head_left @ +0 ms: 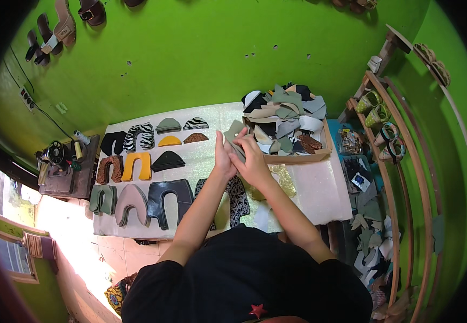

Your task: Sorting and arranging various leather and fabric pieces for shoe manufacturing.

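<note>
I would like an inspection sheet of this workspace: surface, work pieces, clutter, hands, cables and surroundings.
Surface: pale table, cut pieces laid in rows.
Work pieces: grey-green pieces, in the hands; zebra-patterned U-shaped pieces and yellow half-round pieces on the table.
Clutter: cardboard box heaped with scraps; more beyond the table's right end.
Hands: left hand and right hand both hold the grey-green pieces.
Cables: dark cable at the power strip, left side.
Surroundings: green wall; wooden rack with sandals.
</note>
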{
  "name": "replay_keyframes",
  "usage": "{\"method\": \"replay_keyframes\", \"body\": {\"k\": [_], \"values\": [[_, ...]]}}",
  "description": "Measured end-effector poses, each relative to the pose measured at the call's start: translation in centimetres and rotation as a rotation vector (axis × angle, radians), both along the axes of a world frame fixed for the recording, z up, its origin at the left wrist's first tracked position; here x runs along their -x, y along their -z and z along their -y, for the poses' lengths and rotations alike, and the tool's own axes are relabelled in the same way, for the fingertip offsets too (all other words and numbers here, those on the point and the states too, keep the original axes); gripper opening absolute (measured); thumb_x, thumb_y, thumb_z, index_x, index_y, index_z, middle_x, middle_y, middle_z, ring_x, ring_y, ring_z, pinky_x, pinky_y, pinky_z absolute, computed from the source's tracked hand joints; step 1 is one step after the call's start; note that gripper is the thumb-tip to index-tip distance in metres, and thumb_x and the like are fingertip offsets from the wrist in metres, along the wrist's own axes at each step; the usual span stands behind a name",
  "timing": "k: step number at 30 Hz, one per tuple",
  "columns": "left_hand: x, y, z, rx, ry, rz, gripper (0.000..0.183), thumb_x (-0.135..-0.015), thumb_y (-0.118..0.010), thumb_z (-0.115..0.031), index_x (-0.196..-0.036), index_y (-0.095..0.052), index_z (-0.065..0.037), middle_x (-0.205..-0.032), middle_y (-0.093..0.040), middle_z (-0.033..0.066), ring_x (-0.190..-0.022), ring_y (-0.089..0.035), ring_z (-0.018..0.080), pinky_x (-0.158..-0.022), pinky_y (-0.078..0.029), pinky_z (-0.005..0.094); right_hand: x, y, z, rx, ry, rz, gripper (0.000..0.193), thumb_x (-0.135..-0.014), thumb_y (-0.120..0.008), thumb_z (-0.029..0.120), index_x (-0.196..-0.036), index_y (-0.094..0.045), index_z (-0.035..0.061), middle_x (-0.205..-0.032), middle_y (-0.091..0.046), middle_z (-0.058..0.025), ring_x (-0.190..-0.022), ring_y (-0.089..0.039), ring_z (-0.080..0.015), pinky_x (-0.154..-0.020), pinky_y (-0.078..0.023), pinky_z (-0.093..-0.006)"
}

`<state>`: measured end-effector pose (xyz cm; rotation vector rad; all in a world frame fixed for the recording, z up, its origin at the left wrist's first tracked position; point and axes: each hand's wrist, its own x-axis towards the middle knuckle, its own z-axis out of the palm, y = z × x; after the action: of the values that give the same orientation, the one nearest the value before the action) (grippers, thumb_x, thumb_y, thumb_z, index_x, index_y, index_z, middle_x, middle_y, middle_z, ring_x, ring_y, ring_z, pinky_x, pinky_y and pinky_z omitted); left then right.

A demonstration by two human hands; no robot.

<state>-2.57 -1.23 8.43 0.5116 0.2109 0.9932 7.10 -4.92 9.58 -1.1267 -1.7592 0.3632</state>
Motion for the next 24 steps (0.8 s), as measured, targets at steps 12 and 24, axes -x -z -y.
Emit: {"method": "replay_keyframes", "body": {"k": [12,24], "values": [[7.1,2.2,2.0,-0.126,0.108,-0.498,0.069,-0.087,-0.031,-0.054,-0.137,-0.016,-0.009,-0.123,-0.043,0.0112,-0.108,-0.045,0.0198,-0.09,-0.036,0.032,-0.1,-1.8,1.0,0.195,0.032,0.055,0.017,-0.078,-0.052,0.005,-0.093,-0.058,0.0011,-0.082,-0.06,-0.0164,-0.076,-0.058,-0.0334,-0.067,-0.045,-0.0365],[14.1,2.7,2.3,-0.118,-0.052,-0.841,0.046,-0.086,-0.05,-0.036,-0.121,-0.041,-0.008,-0.11,-0.054,0.0057,-0.097,-0.05,0.0135,-0.081,-0.04,0.0265,2.4,-4.8,-1.6,0.281,-0.245,-0.2,0.025,-0.078,-0.046,0.0,-0.102,-0.051,0.0056,-0.075,-0.054,-0.0078,-0.071,-0.051,-0.016,-0.069,-0.042,-0.0286]]}}
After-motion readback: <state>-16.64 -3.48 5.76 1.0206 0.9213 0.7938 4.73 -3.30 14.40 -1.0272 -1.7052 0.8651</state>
